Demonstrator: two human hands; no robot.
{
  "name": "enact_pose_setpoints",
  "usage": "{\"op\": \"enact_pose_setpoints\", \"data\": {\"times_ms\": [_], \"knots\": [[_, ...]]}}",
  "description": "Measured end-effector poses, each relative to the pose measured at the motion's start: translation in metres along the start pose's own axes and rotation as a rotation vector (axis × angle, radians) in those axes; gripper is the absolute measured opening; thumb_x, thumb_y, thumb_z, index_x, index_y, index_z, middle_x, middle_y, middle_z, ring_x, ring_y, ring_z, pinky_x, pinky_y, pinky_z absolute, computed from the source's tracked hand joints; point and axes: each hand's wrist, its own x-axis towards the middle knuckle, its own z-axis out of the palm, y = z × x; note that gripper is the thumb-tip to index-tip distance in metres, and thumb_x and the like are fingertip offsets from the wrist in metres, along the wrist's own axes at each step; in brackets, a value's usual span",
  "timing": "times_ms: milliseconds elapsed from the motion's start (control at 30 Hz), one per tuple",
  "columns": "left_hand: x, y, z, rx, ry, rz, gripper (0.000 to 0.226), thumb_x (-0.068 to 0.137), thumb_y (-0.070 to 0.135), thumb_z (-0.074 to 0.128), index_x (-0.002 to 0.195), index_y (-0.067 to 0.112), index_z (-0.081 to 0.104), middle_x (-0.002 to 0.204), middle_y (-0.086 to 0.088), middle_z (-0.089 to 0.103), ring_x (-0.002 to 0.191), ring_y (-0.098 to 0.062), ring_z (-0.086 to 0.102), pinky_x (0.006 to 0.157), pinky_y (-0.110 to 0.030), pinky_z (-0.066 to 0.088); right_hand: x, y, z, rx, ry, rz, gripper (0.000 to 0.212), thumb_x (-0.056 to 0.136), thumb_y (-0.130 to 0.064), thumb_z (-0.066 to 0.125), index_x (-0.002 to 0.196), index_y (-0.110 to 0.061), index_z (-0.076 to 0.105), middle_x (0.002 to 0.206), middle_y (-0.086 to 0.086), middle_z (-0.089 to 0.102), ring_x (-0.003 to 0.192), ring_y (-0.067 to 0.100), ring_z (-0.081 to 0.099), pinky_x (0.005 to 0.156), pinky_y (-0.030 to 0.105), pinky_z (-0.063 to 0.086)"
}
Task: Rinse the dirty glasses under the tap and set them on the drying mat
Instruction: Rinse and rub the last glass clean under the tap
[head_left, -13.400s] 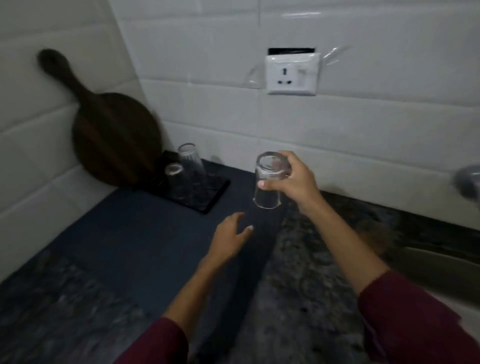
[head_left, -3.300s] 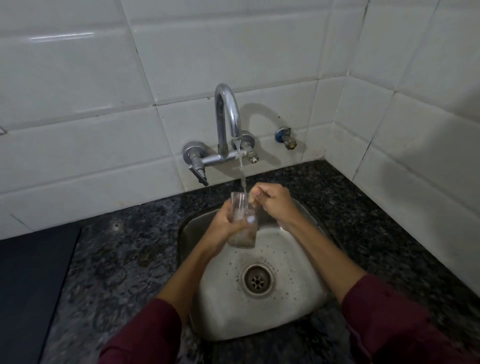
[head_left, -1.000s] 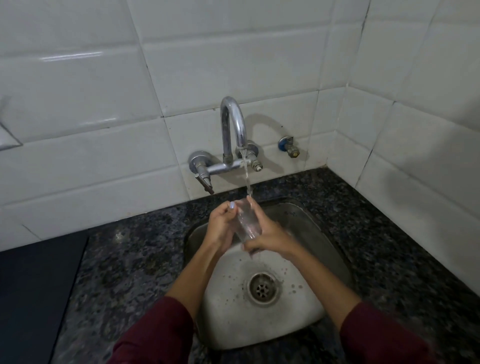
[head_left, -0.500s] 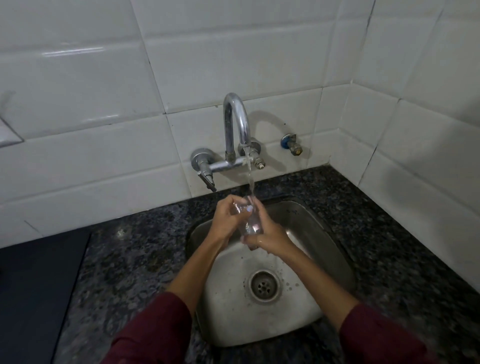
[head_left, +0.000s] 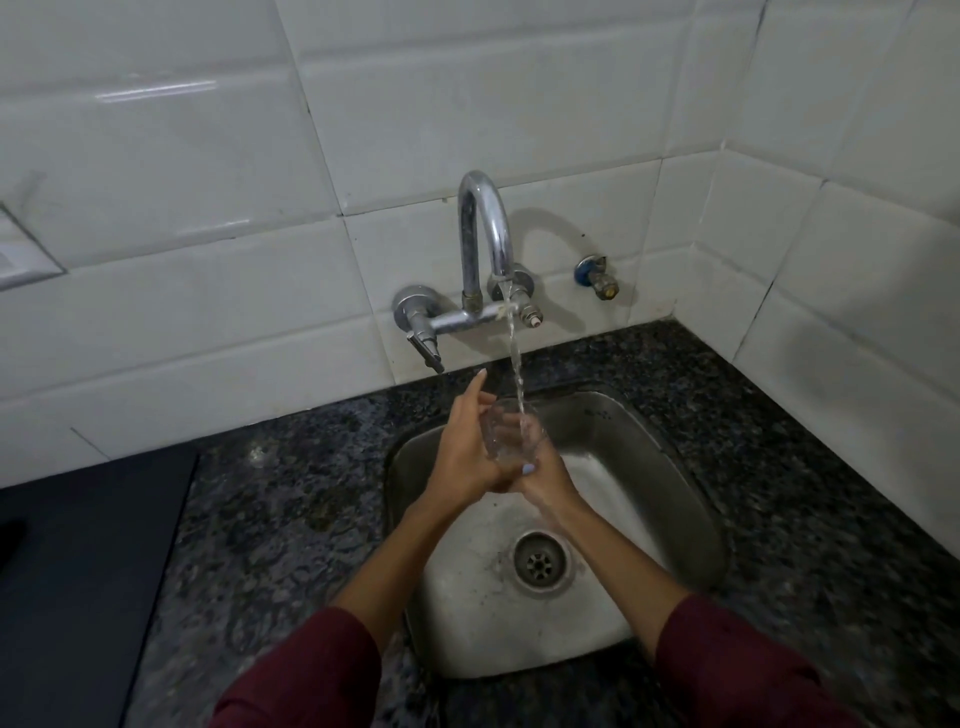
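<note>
Both hands meet over the sink, wrapped around one clear glass (head_left: 506, 434) held under the running water. The left hand (head_left: 467, 447) presses its palm against the glass's left side, its index finger stretched straight up towards the tap while the thumb curls around the bottom of the glass. The right hand (head_left: 545, 467) cups the glass from the right and beneath, fingers curled behind it. The two hands touch at the heels just under the glass. Half a second ago the left hand's fingers were folded over the rim; now they have opened upward, and the glass sits a little lower between the palms.

The stream of water (head_left: 515, 358) falls from the spout of the chrome tap (head_left: 480, 249) into the mouth of the glass, as it did before. The glass hangs above the back part of the steel sink (head_left: 670, 499), well clear of the drain (head_left: 540, 560). Dark red sleeves (head_left: 317, 670) cover both forearms near the bottom edge.

Speckled dark granite counter (head_left: 280, 514) surrounds the sink. At the far left lies the edge of a dark blue drying mat (head_left: 78, 571), well apart from the glass. White tiles (head_left: 182, 171) cover the wall, with a small blue-capped valve (head_left: 596, 275) to the right of the tap.
</note>
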Motion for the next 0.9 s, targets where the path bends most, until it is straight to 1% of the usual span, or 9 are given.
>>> {"op": "enact_pose_setpoints", "data": {"times_ms": [67,133,300,367,467,600,700,800,900], "knots": [[-0.002,-0.006,-0.001,-0.068,0.037,-0.020,0.126,0.049,0.028,0.092,0.149,0.019,0.016,0.130,-0.002,0.046,0.117,-0.010,0.051,0.094,-0.017,0.043,-0.001,-0.006,-0.012,-0.206,-0.015,-0.112,0.053,0.066,-0.020,0.075,0.116,-0.023,0.056,0.111,-0.006,0.065,0.103,0.012,0.062,0.085,0.029,0.054],[-0.002,-0.008,0.001,-0.122,0.056,-0.063,0.123,0.051,0.026,0.092,0.148,0.017,0.018,0.130,-0.002,0.048,0.118,-0.011,0.053,0.097,-0.022,0.047,0.000,-0.016,-0.025,-0.389,-0.041,-0.168,0.071,0.060,-0.008,0.080,0.124,-0.023,0.053,0.115,-0.006,0.064,0.105,0.012,0.061,0.087,0.031,0.053],[0.003,-0.001,0.010,-0.308,0.043,-0.218,0.105,0.064,0.007,0.085,0.147,0.011,0.021,0.123,-0.006,0.051,0.113,-0.016,0.055,0.087,-0.015,0.050,0.012,-0.035,-0.051,-0.713,-0.088,-0.122,0.094,0.049,-0.007,0.082,0.134,-0.028,0.047,0.129,-0.001,0.058,0.116,0.019,0.055,0.091,0.042,0.052],[0.010,-0.001,0.012,-0.342,0.021,-0.288,0.108,0.063,0.016,0.087,0.148,0.014,0.021,0.122,-0.007,0.056,0.112,-0.019,0.058,0.092,-0.029,0.052,0.012,-0.038,-0.059,-0.602,-0.157,-0.035,0.092,0.045,-0.007,0.080,0.129,-0.032,0.051,0.124,-0.004,0.062,0.115,0.019,0.058,0.088,0.042,0.054],[0.019,0.002,0.014,-0.352,-0.010,-0.379,0.112,0.059,0.026,0.089,0.147,0.016,0.021,0.115,-0.008,0.061,0.111,-0.024,0.059,0.099,-0.047,0.048,-0.002,-0.043,-0.062,-0.328,-0.228,0.103,0.069,0.057,0.007,0.072,0.116,-0.028,0.061,0.109,-0.008,0.068,0.103,0.012,0.061,0.081,0.030,0.052],[0.025,0.013,0.013,-0.210,-0.010,-0.414,0.114,0.057,0.037,0.089,0.147,0.018,0.021,0.130,-0.014,0.055,0.121,-0.029,0.052,0.103,-0.044,0.044,-0.013,-0.029,-0.053,-0.063,-0.271,0.242,0.055,0.069,0.009,0.063,0.112,-0.026,0.062,0.095,-0.007,0.066,0.096,0.012,0.058,0.073,0.027,0.043],[0.023,0.019,0.011,-0.048,-0.045,-0.357,0.119,0.056,0.037,0.090,0.148,0.014,0.018,0.130,-0.016,0.056,0.122,-0.030,0.051,0.103,-0.041,0.043,-0.013,-0.010,-0.040,0.099,-0.274,0.359,0.045,0.071,0.011,0.061,0.102,-0.022,0.060,0.087,-0.003,0.066,0.087,0.014,0.062,0.083,0.035,0.043],[0.014,0.020,0.006,0.048,-0.084,-0.281,0.121,0.056,0.032,0.090,0.149,0.012,0.014,0.121,-0.012,0.060,0.113,-0.025,0.057,0.099,-0.037,0.046,-0.010,0.003,-0.026,0.184,-0.309,0.333,0.057,0.070,0.016,0.061,0.117,-0.015,0.059,0.100,0.005,0.063,0.096,0.021,0.063,0.087,0.038,0.046],[0.007,0.013,-0.005,-0.020,-0.091,-0.279,0.110,0.067,0.033,0.084,0.149,0.011,0.015,0.115,-0.007,0.060,0.106,-0.019,0.057,0.092,-0.030,0.046,-0.007,0.007,-0.025,0.125,-0.341,0.257,0.067,0.066,0.017,0.064,0.121,-0.021,0.058,0.108,0.006,0.062,0.106,0.022,0.059,0.088,0.039,0.048]]}}
